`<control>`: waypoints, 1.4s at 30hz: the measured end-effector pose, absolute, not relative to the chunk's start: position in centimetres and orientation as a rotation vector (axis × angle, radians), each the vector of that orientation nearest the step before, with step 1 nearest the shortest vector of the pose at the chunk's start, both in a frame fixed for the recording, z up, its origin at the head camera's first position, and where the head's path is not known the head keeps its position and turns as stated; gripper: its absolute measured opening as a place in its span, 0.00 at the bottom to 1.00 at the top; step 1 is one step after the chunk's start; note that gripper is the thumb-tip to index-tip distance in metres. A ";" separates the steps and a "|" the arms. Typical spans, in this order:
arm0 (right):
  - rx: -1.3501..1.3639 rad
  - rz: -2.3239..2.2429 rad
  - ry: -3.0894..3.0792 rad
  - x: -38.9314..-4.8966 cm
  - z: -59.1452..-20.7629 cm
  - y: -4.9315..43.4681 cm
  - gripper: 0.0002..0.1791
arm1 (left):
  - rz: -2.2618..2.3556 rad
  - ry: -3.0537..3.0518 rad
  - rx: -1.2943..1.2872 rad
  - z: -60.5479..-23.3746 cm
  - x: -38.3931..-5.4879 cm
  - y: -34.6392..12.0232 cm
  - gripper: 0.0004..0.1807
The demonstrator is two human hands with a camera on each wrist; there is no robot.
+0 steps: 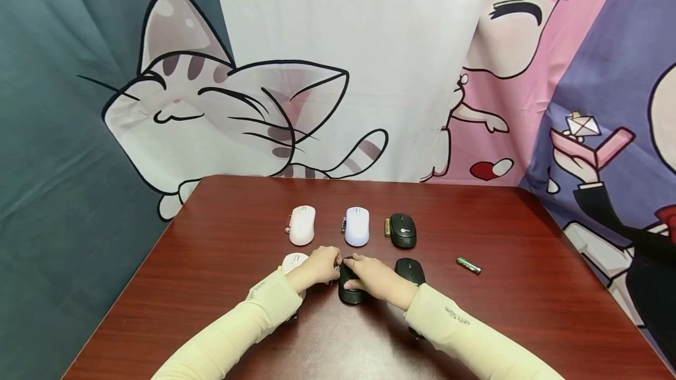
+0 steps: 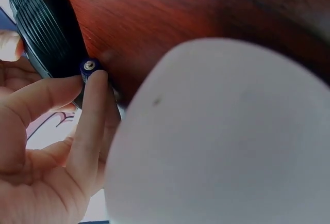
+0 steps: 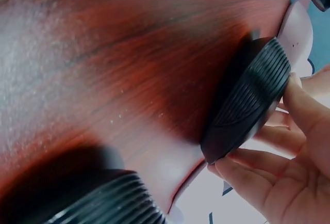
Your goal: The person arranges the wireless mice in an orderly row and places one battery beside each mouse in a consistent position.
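Between thumb and finger, my left hand [image 1: 321, 264] pinches a dark blue battery [image 2: 88, 67], its metal tip showing in the left wrist view. That battery stands right at the side of a black computer mouse [image 1: 348, 292] with ribbed sides. My right hand [image 1: 379, 277] grips this same mouse from the right, fingertips along its edge. In the right wrist view, the mouse [image 3: 252, 92] rests tilted on its ribbed side at the fingers. A white mouse [image 2: 221, 131] fills much of the left wrist view, close to the left hand.
Behind the hands stand a cream mouse [image 1: 302, 225], a pale lavender mouse [image 1: 357, 226] and a black mouse [image 1: 404, 230], each with a battery at its left. Another black mouse [image 1: 410, 270] is partly behind the right wrist. A green battery [image 1: 468, 265] lies on the table [image 1: 517, 309].
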State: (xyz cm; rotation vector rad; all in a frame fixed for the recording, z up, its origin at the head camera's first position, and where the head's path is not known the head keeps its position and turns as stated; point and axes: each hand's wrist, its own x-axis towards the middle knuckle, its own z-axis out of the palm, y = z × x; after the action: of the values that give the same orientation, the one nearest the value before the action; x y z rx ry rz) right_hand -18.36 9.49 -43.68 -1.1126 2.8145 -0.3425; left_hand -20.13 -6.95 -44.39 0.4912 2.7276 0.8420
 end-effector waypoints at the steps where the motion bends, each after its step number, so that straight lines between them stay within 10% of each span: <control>1: -1.116 -0.334 2.818 -18.4 -43.7 9.5 0.27 | 0.857 2.707 0.489 -44.3 -20.1 -7.0 0.09; 9: -1.143 -0.301 2.839 -18.4 -43.6 9.5 0.25 | 1.016 2.525 0.417 -43.9 -20.2 -6.9 0.21; 42: -1.243 -0.580 2.704 -18.8 -41.6 11.3 0.20 | 0.930 2.649 0.561 -43.2 -19.1 -7.8 0.18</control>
State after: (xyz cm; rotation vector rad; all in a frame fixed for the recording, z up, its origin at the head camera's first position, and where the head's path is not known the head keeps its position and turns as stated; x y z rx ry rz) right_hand -18.79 11.25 -41.57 -1.2433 2.7041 -0.5797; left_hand -19.10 -7.77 -43.23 0.5609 2.6487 0.9297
